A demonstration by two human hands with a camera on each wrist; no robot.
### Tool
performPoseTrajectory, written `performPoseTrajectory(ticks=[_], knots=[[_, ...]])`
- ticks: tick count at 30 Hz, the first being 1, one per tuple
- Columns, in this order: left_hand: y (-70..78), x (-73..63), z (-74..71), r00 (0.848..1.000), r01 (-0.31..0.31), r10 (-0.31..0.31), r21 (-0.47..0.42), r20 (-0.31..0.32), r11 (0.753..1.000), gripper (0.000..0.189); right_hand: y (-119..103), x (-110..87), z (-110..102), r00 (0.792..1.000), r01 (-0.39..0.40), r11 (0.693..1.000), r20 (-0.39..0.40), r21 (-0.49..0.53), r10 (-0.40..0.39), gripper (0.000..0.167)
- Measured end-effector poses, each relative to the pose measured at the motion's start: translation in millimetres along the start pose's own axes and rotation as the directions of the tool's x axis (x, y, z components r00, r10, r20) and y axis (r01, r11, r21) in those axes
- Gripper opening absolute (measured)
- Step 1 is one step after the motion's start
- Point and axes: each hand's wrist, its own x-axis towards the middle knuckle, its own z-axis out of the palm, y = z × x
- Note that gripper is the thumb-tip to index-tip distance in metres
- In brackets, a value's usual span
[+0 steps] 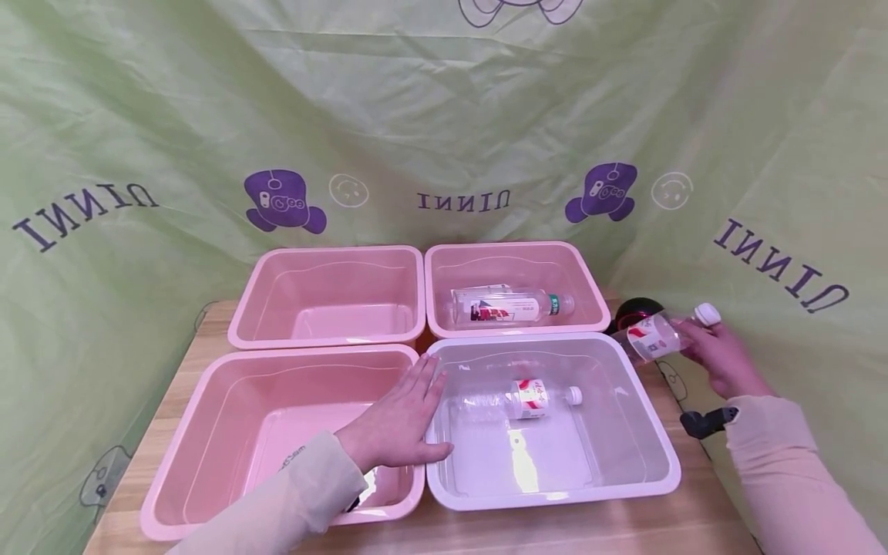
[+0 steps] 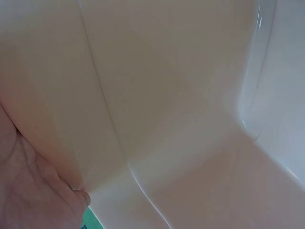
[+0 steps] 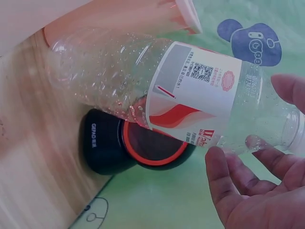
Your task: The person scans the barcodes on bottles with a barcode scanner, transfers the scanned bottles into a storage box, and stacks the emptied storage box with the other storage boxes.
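My right hand [image 1: 724, 358] holds a clear plastic bottle [image 1: 648, 339] near its neck, beyond the right rim of the white basin [image 1: 555, 497]. The bottle is tilted, with its white cap up and to the right; the right wrist view shows a QR code on its red-and-white label [image 3: 200, 90]. Below it is a black device with a red ring [image 3: 105, 143]. My left hand [image 1: 398, 420] rests with fingers extended on the adjoining rims of the white basin and the front pink basin [image 1: 194, 432]. A similar bottle [image 1: 530, 398] lies inside the white basin.
Two more pink basins stand behind: the back left one [image 1: 333, 254], and the back right one [image 1: 513, 262] with at least one clear bottle [image 1: 509, 307] lying in it. All stand on a wooden table [image 1: 163, 412], with a green curtain [image 1: 416, 116] around it.
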Motion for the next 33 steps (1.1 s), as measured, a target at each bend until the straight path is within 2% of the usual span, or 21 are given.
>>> performPoseTrajectory(ticks=[4, 5, 9, 12, 14, 16, 18, 19, 21, 22, 24, 25, 27, 28, 30, 31, 33], knots=[[-0.2, -0.4, 0.1, 1.0, 0.003, -0.003, -0.001, -0.001, 1.0, 0.099, 2.2, -2.7, 0.0, 0.998, -0.06, 0.995, -0.002, 0.083, 0.061, 0.004], [-0.2, -0.5, 0.2, 1.0, 0.007, -0.007, -0.003, 0.0, 1.0, 0.099, 3.9, -3.1, 0.6, 0.997, -0.078, 0.989, 0.0, 0.124, 0.079, 0.005], [0.4, -0.5, 0.9, 1.0, 0.019, -0.019, -0.011, 0.004, 1.0, 0.099, 10.5, -4.0, 2.0, 0.992, -0.123, 0.977, 0.018, 0.174, 0.122, 0.008], [0.7, -0.3, 1.0, 1.0, 0.018, -0.018, -0.016, 0.002, 1.0, 0.099, 12.5, -3.5, 0.2, 0.994, -0.104, 0.974, 0.031, 0.199, 0.1, 0.012], [1.0, -0.2, 0.7, 1.0, 0.019, -0.019, -0.018, 0.0, 1.0, 0.099, 9.5, -4.4, -2.4, 0.998, -0.068, 0.977, 0.013, 0.201, 0.067, 0.008], [1.4, -0.3, 0.0, 1.0, 0.019, -0.019, -0.02, -0.001, 1.0, 0.099, 0.0, -7.8, -5.1, 0.999, -0.018, 0.993, -0.024, 0.115, 0.021, 0.001], [1.4, -0.5, -0.4, 1.0, 0.02, -0.02, -0.025, 0.001, 0.999, 0.099, -16.7, -13.9, -6.9, 0.996, 0.023, 0.999, -0.089, -0.037, -0.027, 0.011], [1.7, -0.1, -0.9, 1.0, 0.018, -0.018, -0.024, 0.002, 1.0, 0.099, -27.4, -18.5, -7.6, 0.991, 0.035, 0.991, -0.124, -0.13, -0.052, 0.018], [1.8, 0.5, -1.4, 1.0, 0.019, -0.019, -0.023, 0.009, 1.0, 0.099, -51.8, -27.7, -7.5, 0.977, 0.035, 0.952, -0.19, -0.306, -0.097, 0.023], [1.9, 0.8, -1.9, 1.0, 0.021, -0.021, -0.022, 0.013, 1.0, 0.099, -64.9, -32.2, -6.7, 0.968, 0.028, 0.932, -0.223, -0.362, -0.115, 0.024], [1.9, 1.0, -2.7, 1.0, 0.023, -0.023, -0.021, 0.013, 1.0, 0.1, -91.3, -39.9, -3.1, 0.949, 0.024, 0.91, -0.277, -0.414, -0.151, 0.025], [1.9, 0.9, -3.1, 1.0, 0.025, -0.025, -0.019, 0.014, 1.0, 0.1, -103.1, -42.7, -0.7, 0.941, 0.026, 0.909, -0.297, -0.417, -0.163, 0.024], [1.7, 0.6, -3.1, 0.999, 0.029, -0.029, -0.015, 0.017, 0.999, 0.1, -123.7, -45.5, 5.9, 0.928, 0.064, 0.93, -0.322, -0.363, -0.189, 0.021], [1.7, 0.4, -3.0, 0.999, 0.03, -0.03, -0.013, 0.016, 0.999, 0.1, -131.2, -45.1, 10.2, 0.925, 0.105, 0.954, -0.323, -0.282, -0.198, 0.02], [1.4, 0.2, -2.2, 1.0, 0.025, -0.025, -0.012, 0.013, 1.0, 0.1, -139.8, -41.2, 19.7, 0.931, 0.197, 0.976, -0.293, -0.094, -0.216, 0.019], [1.2, 0.1, -1.8, 1.0, 0.021, -0.021, -0.014, 0.011, 1.0, 0.1, -141.6, -38.0, 25.4, 0.939, 0.234, 0.972, -0.266, 0.02, -0.22, 0.02], [1.1, 0.2, -1.4, 1.0, 0.009, -0.009, -0.015, 0.001, 1.0, 0.099, -140.4, -29.6, 39.5, 0.954, 0.271, 0.936, -0.191, 0.226, -0.23, 0.022]])
